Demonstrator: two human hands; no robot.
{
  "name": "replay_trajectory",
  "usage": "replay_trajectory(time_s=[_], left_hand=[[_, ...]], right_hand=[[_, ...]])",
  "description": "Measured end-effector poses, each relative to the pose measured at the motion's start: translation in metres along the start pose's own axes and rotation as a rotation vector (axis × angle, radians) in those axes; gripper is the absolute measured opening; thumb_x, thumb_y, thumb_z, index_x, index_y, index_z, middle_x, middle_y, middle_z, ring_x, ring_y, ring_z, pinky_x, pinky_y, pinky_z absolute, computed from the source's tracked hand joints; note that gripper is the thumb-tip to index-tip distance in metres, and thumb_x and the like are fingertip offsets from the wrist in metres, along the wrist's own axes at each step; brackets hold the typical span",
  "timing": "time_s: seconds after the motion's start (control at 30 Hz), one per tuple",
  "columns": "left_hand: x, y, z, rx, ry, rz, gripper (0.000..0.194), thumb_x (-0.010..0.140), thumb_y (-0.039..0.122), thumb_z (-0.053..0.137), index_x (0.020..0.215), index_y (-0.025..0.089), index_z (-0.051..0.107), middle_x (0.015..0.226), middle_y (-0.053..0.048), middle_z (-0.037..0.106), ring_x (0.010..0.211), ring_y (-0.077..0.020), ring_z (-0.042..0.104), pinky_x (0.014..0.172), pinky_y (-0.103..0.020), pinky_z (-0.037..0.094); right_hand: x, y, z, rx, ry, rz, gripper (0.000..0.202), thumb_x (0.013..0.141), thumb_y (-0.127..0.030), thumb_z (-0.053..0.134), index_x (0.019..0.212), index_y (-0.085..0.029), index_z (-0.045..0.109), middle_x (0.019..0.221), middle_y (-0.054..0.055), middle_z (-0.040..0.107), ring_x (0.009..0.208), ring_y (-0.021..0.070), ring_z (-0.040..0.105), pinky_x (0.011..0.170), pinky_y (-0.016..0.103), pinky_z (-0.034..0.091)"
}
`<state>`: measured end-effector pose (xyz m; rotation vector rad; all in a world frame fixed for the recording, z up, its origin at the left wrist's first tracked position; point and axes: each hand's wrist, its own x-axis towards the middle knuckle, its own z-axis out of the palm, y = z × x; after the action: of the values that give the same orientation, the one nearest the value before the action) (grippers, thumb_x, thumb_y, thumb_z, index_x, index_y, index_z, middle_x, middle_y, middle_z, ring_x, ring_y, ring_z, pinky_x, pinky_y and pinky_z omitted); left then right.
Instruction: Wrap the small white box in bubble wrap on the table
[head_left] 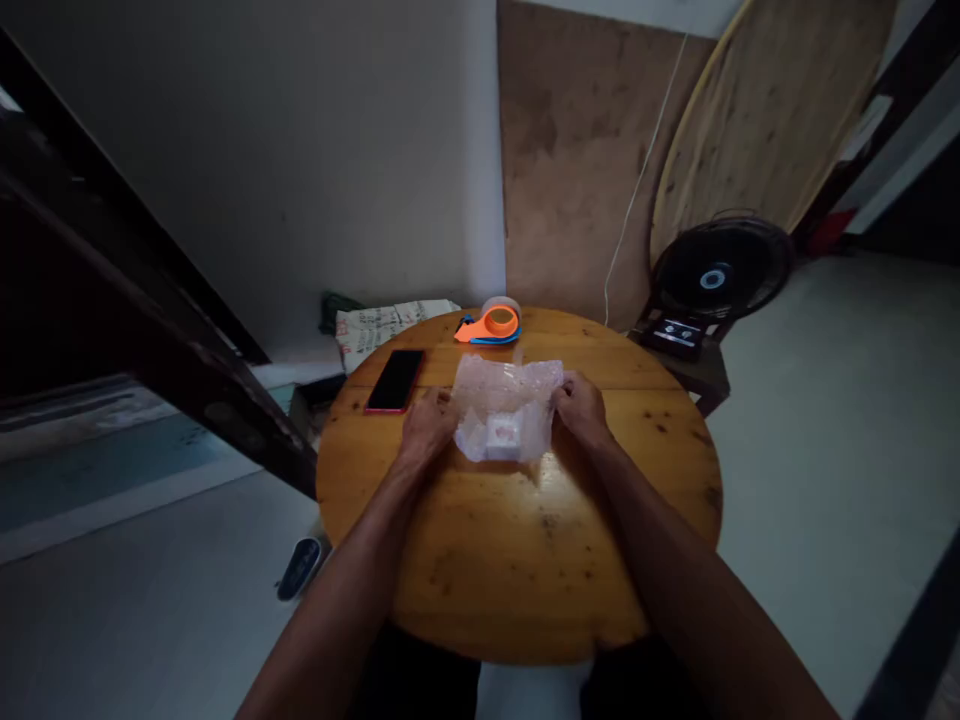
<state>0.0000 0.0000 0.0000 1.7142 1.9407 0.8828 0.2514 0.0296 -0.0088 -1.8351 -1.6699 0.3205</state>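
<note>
A sheet of clear bubble wrap (pixel 495 385) lies spread on the round wooden table, with a small white box (pixel 504 437) on its near part. At the sheet's left edge, my left hand (pixel 430 422) has its fingers closed on the wrap. My right hand (pixel 581 405) pinches the opposite edge near the far right corner. Both hands rest close to the tabletop, and neither touches the box.
Behind the wrap stands an orange and blue tape dispenser (pixel 491 322). A dark phone with a red edge (pixel 396 381) lies left of my left hand. Beyond the round table (pixel 480 560) are a black fan (pixel 712 275) at right and a printed sack (pixel 382 325) at back left.
</note>
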Motion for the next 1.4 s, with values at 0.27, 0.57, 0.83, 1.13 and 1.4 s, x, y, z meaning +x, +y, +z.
replay_trajectory(time_s=[0.27,0.57,0.83,1.13,1.4], left_hand=[[-0.004,0.001,-0.003,0.105,-0.012,-0.025,0.030,0.079,0.030,0.055,0.107,0.020,0.062,0.077,-0.004,0.070,0.073,-0.0189,0.064,0.060,-0.025,0.040],[-0.015,0.007,-0.007,-0.050,0.377,0.454,0.026,0.075,0.010,0.046,0.092,0.016,0.064,0.089,-0.007,0.066,0.091,-0.0203,0.060,0.082,-0.031,0.047],[-0.036,0.019,0.003,-0.167,-0.099,0.734,0.052,0.067,0.003,0.047,0.112,0.022,0.064,0.110,-0.004,0.067,0.105,-0.0192,0.060,0.093,-0.033,0.048],[-0.038,0.029,0.004,-0.097,-0.182,0.536,0.042,0.077,0.019,0.057,0.119,0.019,0.060,0.119,-0.007,0.063,0.114,-0.0229,0.056,0.101,-0.037,0.043],[-0.036,0.028,0.010,-0.196,-0.164,0.577,0.006,0.081,0.019,0.055,0.082,0.018,0.061,0.094,-0.005,0.061,0.093,-0.0168,0.058,0.088,-0.029,0.046]], right_hand=[[-0.009,-0.007,-0.010,-0.286,-0.037,0.001,0.033,0.084,-0.023,0.046,0.115,-0.021,0.058,0.102,0.008,0.071,0.090,0.0222,0.065,0.068,0.028,0.039],[-0.014,-0.011,-0.011,-0.331,-0.015,-0.066,0.027,0.083,-0.022,0.048,0.109,-0.020,0.058,0.103,0.007,0.070,0.092,0.0203,0.062,0.070,0.027,0.038],[-0.011,-0.008,-0.008,-0.344,-0.020,-0.082,0.029,0.084,-0.021,0.048,0.111,-0.019,0.057,0.102,0.007,0.070,0.093,0.0211,0.062,0.072,0.028,0.037],[-0.011,-0.009,-0.009,-0.338,-0.039,-0.086,0.030,0.086,-0.021,0.046,0.112,-0.020,0.059,0.105,0.008,0.070,0.095,0.0218,0.062,0.075,0.029,0.038],[-0.007,-0.005,-0.004,-0.329,-0.024,-0.063,0.036,0.087,-0.021,0.043,0.120,-0.022,0.058,0.100,0.007,0.072,0.090,0.0218,0.064,0.075,0.029,0.040]])
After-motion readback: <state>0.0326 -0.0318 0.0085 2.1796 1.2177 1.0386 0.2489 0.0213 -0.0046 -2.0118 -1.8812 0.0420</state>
